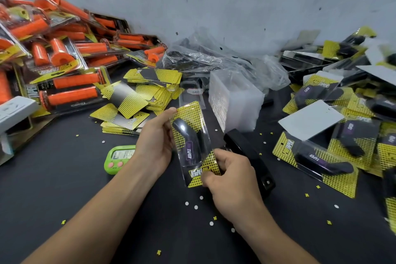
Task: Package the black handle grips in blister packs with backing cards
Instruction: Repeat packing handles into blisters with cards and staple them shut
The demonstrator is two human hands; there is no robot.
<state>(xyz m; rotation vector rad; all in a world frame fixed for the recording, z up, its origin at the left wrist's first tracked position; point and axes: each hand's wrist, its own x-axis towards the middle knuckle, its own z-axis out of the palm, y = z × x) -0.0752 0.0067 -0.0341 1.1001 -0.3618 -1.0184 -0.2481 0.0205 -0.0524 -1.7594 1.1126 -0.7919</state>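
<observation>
Bench (85, 188) work: we hold one pack (199, 118) just above the dark top, with both hands on it. Our left hand (157, 137) grips the pack's left edge, thumb tip at the upper corner, fingers curled behind. Our right hand (229, 176) pinches the pack's lower end, beside the printed logo. Inside the clear shell lies a black grip (188, 141) with a purple label, and a yellow dotted card (192, 111) backs it.

Just right of the pack a black stapler (250, 156) lies on the bench; we cannot tell whether the two touch. Beyond the pack, a little to the right, stands a stack of empty shells (235, 100). Up and left of the pack, loose cards (150, 90) spread in a heap. Far left of the pack, orange packs (64, 53) pile against the wall. Well right of the pack, finished packs (321, 161) of black grips lie heaped, some blurred. Left of the pack and lower, a green timer (119, 157) sits on the bench. Small yellow and white paper bits dot the bench below the pack.
</observation>
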